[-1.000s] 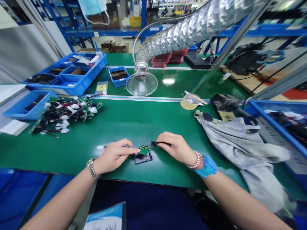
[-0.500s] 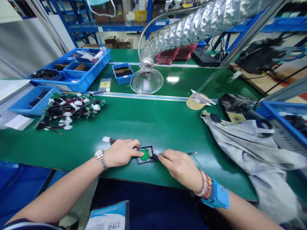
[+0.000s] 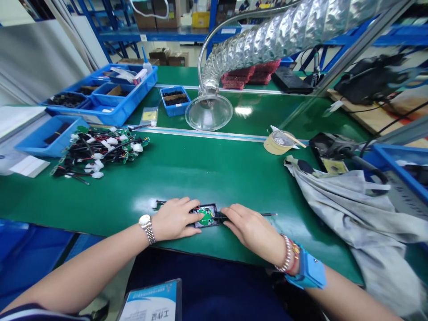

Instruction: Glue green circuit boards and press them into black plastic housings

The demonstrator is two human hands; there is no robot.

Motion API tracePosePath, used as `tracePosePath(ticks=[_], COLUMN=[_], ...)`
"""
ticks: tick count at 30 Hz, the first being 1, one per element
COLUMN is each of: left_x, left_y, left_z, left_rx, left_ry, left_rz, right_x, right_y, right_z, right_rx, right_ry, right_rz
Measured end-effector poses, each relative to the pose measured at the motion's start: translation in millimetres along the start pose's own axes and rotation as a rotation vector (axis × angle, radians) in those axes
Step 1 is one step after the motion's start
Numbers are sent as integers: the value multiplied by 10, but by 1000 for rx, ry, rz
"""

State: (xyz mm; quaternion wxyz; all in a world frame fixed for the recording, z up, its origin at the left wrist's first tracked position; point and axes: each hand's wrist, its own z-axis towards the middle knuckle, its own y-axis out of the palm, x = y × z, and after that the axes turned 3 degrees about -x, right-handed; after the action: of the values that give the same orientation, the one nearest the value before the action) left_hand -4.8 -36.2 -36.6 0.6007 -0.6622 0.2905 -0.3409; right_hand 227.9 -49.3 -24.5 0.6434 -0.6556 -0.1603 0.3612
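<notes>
A small black plastic case [image 3: 214,224] with a green circuit board [image 3: 206,216] inside lies on the bench near its front edge. My left hand [image 3: 175,217] grips the case's left end, a finger resting on the board. At the case's right end, my right hand [image 3: 245,225] is closed on a black cable [image 3: 222,216] that leaves the case; the cable's thin tip sticks out beyond the hand. A white connector [image 3: 154,203] on a short lead pokes out left of my left hand. My fingers hide part of the board and cable.
A heap of wired circuit boards [image 3: 100,149] lies at left beside a blue bin [image 3: 25,145]. Behind stand a divided blue tray [image 3: 125,117] and a fume hood [image 3: 209,113]. A yellowish tub [image 3: 274,147] and grey cloth [image 3: 329,203] are at right.
My left thumb has moved down to the case's near side. The cable at the case's right end now lies straighter. The whole view has shifted slightly.
</notes>
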Motion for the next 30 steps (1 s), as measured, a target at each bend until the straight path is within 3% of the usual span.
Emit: tracePosePath(ticks=[3, 8, 10, 14, 21, 25, 28, 30], left_x=[-12, -19, -20, -24, -36, -39, -41, -40], left_y=[7, -9, -16, -31, -38, -39, -37, -39], left_z=[1, 4, 7, 15, 13, 14, 15, 16], left_rx=[5, 6, 8, -3, -20, -12, -10, -13], left_ry=[8, 19, 18, 21, 18, 29, 33, 30], left_rz=[-6, -12, -20, -20, -34, -36, -32, -26], right_x=[-7, 60, 90, 56, -122, 27, 152, 169], right_y=[-62, -149, -171, -181, -107, -112, -146, -168], right_z=[52, 218, 270, 282, 164, 183, 252, 282], right_rx=[-105, -388, -434, -361, -154, -210, -343, -349], right_ry=[67, 192, 205, 190, -9, 84, 36, -11], right_rz=[74, 254, 347, 356, -11, 155, 261, 279])
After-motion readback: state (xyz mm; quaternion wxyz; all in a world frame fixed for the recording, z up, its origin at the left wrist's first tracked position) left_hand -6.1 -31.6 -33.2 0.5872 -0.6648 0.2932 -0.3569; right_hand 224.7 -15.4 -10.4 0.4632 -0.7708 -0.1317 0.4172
